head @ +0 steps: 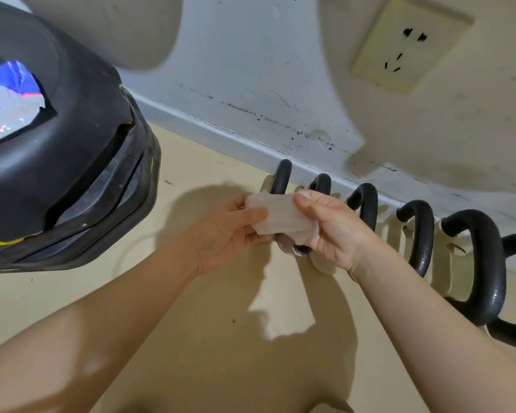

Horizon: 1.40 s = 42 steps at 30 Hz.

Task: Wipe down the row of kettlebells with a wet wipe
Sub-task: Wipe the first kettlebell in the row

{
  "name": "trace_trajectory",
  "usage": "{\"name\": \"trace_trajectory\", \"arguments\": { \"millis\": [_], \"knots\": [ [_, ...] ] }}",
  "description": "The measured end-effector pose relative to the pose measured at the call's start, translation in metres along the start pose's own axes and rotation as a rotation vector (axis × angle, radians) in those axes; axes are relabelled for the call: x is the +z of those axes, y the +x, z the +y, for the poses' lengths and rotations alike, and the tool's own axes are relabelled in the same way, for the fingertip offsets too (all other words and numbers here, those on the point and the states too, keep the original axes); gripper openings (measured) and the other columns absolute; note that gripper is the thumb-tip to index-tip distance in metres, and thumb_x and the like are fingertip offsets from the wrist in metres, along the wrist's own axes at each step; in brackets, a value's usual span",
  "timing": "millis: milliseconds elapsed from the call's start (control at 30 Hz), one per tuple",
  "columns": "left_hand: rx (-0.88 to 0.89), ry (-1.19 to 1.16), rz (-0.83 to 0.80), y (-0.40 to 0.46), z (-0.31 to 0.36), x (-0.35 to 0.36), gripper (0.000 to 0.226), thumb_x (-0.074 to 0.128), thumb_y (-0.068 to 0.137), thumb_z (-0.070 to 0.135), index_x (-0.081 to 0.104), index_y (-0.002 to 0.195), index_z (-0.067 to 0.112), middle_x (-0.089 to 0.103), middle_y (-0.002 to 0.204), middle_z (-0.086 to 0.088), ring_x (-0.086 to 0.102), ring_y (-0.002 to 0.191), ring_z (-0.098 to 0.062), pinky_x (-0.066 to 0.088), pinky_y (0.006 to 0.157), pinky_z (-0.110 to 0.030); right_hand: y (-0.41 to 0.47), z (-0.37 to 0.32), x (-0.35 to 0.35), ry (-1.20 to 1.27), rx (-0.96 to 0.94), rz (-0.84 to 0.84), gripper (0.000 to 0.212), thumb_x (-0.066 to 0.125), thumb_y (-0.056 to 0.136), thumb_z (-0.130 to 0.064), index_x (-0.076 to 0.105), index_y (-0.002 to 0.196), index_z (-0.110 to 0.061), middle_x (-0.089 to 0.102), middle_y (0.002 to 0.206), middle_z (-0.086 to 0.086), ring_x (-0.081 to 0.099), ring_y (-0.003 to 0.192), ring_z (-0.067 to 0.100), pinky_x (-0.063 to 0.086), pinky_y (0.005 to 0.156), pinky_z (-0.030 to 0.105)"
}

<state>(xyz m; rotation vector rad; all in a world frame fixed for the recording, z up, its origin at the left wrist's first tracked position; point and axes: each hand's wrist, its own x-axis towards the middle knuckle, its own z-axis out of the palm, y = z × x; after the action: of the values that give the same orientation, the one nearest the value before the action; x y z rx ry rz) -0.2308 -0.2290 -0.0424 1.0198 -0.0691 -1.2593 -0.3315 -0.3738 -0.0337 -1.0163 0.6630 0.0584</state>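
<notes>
Far left: a large black moulded seat or pad (57,162), raised above the floor, bulking over the left third of the view. On top of it, at the left edge, a blue-and-white wipe packet (8,102), flap torn open, contents not visible.

Beige floor (209,338) across the near ground, crossed by shadows of arms and wipe. Behind, a scuffed white wall (251,70) with a pale baseboard (209,126) running from left down to the right. Upper right on the wall, a cream socket plate (411,44).

Along the baseboard, a row of kettlebells (420,234) with black loop handles and cream bodies, stretching from centre out to the right edge, the nearest ones at far right largest in view. Leftmost two partly hidden behind the hands and wipe.

Centre, above the left end of that row: a white wet wipe (280,214), stretched flat between both hands. Left hand (230,231) pinching the left edge, thumb on the front, fingers curled behind. Right hand (328,225) pinching the right edge, thumb pressed on top, remaining fingers folded round the bunched lower corner. Just under the right hand, a small shiny metal part (295,248), too hidden to identify.
</notes>
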Motion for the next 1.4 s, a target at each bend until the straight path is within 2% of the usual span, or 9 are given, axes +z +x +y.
{"name": "trace_trajectory", "arguments": {
  "millis": [200, 300, 400, 500, 600, 767, 967, 1200, 1400],
  "knots": [
    [0.059, -0.282, 0.264, 0.018, 0.002, -0.018, 0.011, 0.060, 0.084, 0.013, 0.049, 0.086, 0.017, 0.056, 0.076, 0.002, 0.048, 0.056, -0.006, 0.035, 0.039, -0.015, -0.009, -0.010, 0.003, 0.104, -0.038, 0.151, 0.019, 0.040, 0.098, -0.020, 0.049, 0.085, -0.010, 0.064, 0.065, 0.012, 0.059, 0.047, 0.022, 0.035, 0.053, 0.031],
    [0.044, -0.019, 0.485, 0.028, -0.002, -0.022, 0.025, 0.053, 0.089, 0.015, 0.041, 0.067, 0.021, 0.038, 0.051, 0.007, 0.034, 0.042, -0.005, 0.024, 0.038, -0.016, -0.004, -0.026, 0.000, 0.183, -0.194, 0.405, 0.023, 0.043, 0.098, -0.022, 0.046, 0.076, -0.017, 0.062, 0.055, 0.002, 0.057, 0.044, 0.014, 0.045, 0.047, 0.026],
    [0.036, 0.470, 0.561, 0.033, -0.007, -0.019, 0.007, 0.054, 0.089, 0.023, 0.052, 0.082, 0.021, 0.050, 0.071, 0.004, 0.047, 0.062, -0.008, 0.036, 0.055, -0.020, 0.010, -0.037, -0.007, -0.401, -0.446, 0.589, 0.016, 0.052, 0.091, -0.027, 0.049, 0.076, -0.025, 0.056, 0.073, -0.003, 0.050, 0.062, 0.009, 0.044, 0.057, 0.022],
    [0.035, 0.694, 0.342, 0.039, -0.012, -0.005, 0.023, 0.064, 0.084, 0.025, 0.059, 0.105, 0.019, 0.062, 0.090, 0.007, 0.056, 0.078, -0.002, 0.045, 0.065, -0.008, 0.028, -0.030, -0.003, -1.056, -0.572, 0.341, 0.007, 0.053, 0.091, -0.021, 0.058, 0.088, -0.022, 0.058, 0.089, -0.007, 0.053, 0.083, 0.009, 0.039, 0.070, 0.023],
    [0.043, 0.955, 0.309, 0.044, -0.011, 0.002, 0.028, 0.066, 0.080, 0.024, 0.058, 0.107, 0.018, 0.064, 0.088, 0.005, 0.059, 0.079, -0.009, 0.043, 0.065, -0.012, 0.041, -0.011, -0.002, -1.568, -0.477, -0.030, 0.033, 0.042, 0.094, -0.035, 0.066, 0.106, -0.015, 0.057, 0.112, 0.000, 0.055, 0.095, 0.018, 0.043, 0.083, 0.030],
    [0.099, 1.118, 0.293, 0.051, -0.018, 0.001, 0.015, 0.068, 0.078, 0.024, 0.055, 0.084, 0.026, 0.053, 0.065, 0.015, 0.051, 0.062, -0.004, 0.037, 0.051, -0.010, 0.048, -0.025, -0.018, -1.504, -0.516, -0.164, 0.049, 0.034, 0.077, -0.018, 0.063, 0.116, -0.015, 0.058, 0.114, 0.004, 0.051, 0.106, 0.018, 0.038, 0.090, 0.026],
    [0.036, 1.066, 0.373, 0.056, -0.020, 0.001, 0.019, 0.074, 0.071, 0.025, 0.058, 0.079, 0.019, 0.061, 0.068, 0.007, 0.056, 0.062, -0.007, 0.041, 0.053, -0.016, 0.094, -0.026, -0.032, -2.005, -0.712, -0.326, 0.032, 0.048, 0.072, -0.013, 0.068, 0.097, -0.012, 0.068, 0.101, 0.005, 0.061, 0.103, 0.032, 0.037, 0.097, 0.033],
    [0.036, 1.045, 0.425, 0.053, -0.020, 0.006, 0.029, 0.078, 0.069, 0.027, 0.049, 0.062, 0.025, 0.057, 0.062, 0.005, 0.048, 0.054, -0.006, 0.034, 0.044, -0.009, 0.086, -0.023, -0.021, -1.985, -0.709, -0.540, 0.044, 0.033, 0.062, -0.026, 0.067, 0.085, -0.010, 0.068, 0.084, 0.005, 0.061, 0.085, 0.027, 0.046, 0.088, 0.039],
    [0.033, 0.946, 0.461, 0.051, -0.023, 0.006, 0.022, 0.077, 0.068, 0.023, 0.056, 0.070, 0.025, 0.071, 0.081, -0.003, 0.062, 0.072, -0.015, 0.049, 0.069, -0.030, 0.082, -0.049, -0.028, -1.561, -0.739, -0.135, 0.049, 0.033, 0.090, -0.040, 0.059, 0.069, -0.005, 0.051, 0.057, 0.002, 0.050, 0.058, 0.027, 0.046, 0.055, 0.040]
  ]
}}
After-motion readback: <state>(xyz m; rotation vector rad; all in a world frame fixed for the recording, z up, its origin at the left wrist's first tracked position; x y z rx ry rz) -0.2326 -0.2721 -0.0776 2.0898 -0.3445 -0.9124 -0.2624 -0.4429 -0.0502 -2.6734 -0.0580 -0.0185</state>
